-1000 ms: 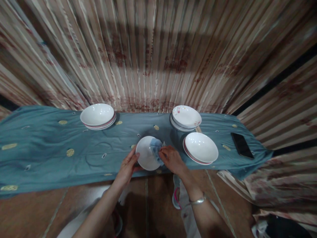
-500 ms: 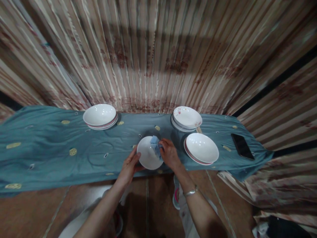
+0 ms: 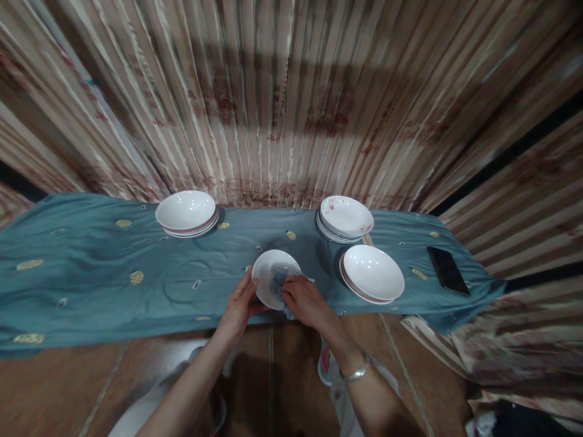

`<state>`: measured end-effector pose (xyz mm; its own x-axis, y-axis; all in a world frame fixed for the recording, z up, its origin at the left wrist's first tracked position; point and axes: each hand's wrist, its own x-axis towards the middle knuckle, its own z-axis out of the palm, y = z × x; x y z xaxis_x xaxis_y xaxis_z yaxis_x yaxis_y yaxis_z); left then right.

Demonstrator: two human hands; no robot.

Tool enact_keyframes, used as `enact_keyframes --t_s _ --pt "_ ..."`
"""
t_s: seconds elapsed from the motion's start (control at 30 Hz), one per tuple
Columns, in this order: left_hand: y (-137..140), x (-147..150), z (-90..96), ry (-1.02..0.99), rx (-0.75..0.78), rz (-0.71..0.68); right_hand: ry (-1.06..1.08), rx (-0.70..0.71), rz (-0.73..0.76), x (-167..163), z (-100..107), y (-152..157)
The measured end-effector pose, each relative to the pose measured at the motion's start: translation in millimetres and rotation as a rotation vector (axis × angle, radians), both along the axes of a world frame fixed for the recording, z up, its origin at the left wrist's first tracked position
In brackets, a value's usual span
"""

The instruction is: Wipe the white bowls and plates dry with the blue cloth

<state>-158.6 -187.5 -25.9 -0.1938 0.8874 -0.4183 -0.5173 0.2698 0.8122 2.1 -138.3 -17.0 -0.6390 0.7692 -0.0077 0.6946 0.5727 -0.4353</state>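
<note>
From where I stand, the far left of the patterned blue-green tablecloth (image 3: 98, 261) holds one stack of dishes (image 3: 186, 209), set near the back by the curtain (image 3: 255, 91), a spot that seems to leave the front edge free for the arms.

Moving right, the left hand (image 3: 240, 300) grips the side of a white bowl (image 3: 263, 276), thumb at the rim and the other fingers tucked beneath — a hold that likely steadies it while keeping its inside bare. The bowl is at the middle of the front edge, hollow facing up, close to the person; I can't tell whether its base touches the fabric.

Next, the right hand (image 3: 304, 298) has its fingers bunched around a blue cloth (image 3: 277, 283), part of it against the bowl's inside and a corner spilling out below, probably gathered so it fits the curve.

Further right, a flower-patterned stack (image 3: 347, 215) stands behind a plain white stack (image 3: 373, 273), both within easy reach, I'd judge. Last comes a dark phone (image 3: 448, 271), lying flat — well apart from the bowl, perhaps to keep it out of the way.
</note>
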Motion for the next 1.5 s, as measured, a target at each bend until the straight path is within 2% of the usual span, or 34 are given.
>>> enact_keyframes --t_s 0.17,0.27,0.37,0.5,0.67,0.8,0.93,1.03,1.27,1.4,1.5 --pt "-0.1 -0.2 -4.5 0.014 0.008 0.008 0.263 -0.161 0.055 -16.7 -2.0 -2.4" --pt "-0.7 -0.2 -5.1 0.011 0.014 -0.002 0.443 -0.176 0.055 -24.1 -9.7 -3.4" --pt "-1.5 0.4 -5.8 0.006 0.030 -0.002 0.497 -0.159 0.049 -27.4 -15.9 -2.9" --pt "-1.8 0.9 -9.2 0.015 0.022 -0.005 0.420 -0.036 0.019 -26.8 -19.4 0.0" --pt "-2.1 0.0 -13.1 0.030 0.042 -0.035 0.164 0.178 -0.074 -21.3 -19.5 5.6" --pt "-2.6 -0.3 -13.1 0.029 0.045 -0.038 0.004 0.213 -0.127 -14.8 -12.2 8.8" --pt "-1.6 0.3 -12.2 0.016 0.033 -0.021 -0.072 0.117 -0.093 -8.4 -2.4 8.2" --pt "-0.7 0.8 -11.1 0.001 0.027 -0.004 -0.034 0.011 -0.022 -4.2 0.2 5.8" --pt "-1.4 0.3 -9.0 0.007 0.033 0.002 0.230 -0.189 0.147 -1.5 1.3 3.1" --pt "-1.3 -0.1 -8.1 0.026 0.021 0.006 0.394 -0.321 0.150 -3.5 0.8 1.6" --pt "-0.9 -0.1 -8.0 -0.005 0.037 0.001 0.438 -0.349 0.145 -3.6 1.5 -0.4"
